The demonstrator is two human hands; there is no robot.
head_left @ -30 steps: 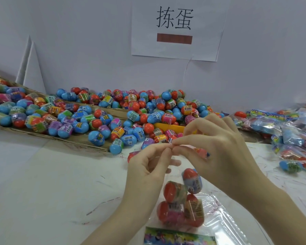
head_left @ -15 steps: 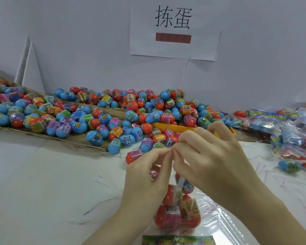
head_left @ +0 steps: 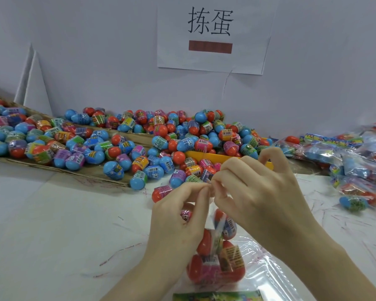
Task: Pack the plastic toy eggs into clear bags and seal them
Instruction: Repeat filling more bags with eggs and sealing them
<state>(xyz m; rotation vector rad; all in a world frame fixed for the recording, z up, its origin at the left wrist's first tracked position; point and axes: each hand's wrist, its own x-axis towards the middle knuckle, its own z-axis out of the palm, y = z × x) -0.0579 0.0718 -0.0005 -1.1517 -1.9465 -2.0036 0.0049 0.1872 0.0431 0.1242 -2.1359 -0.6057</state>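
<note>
Sealing step, by the look of it: left hand [head_left: 178, 216] and right hand [head_left: 263, 190] pinching the top edge of a clear bag [head_left: 217, 257], fingertips touching. Hanging directly below the fingers, bag bulging with red toy eggs [head_left: 204, 270], film crinkled and glossy. Next, likely: pressing the mouth closed along its width without letting eggs slip. Beyond the fingers, loose eggs [head_left: 156, 146] heaped.

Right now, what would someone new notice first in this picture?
The big heap of blue and orange toy eggs spread along the wall. In front, the left hand and right hand pinch the top of a clear bag of orange eggs. Above hangs a paper sign.
</note>
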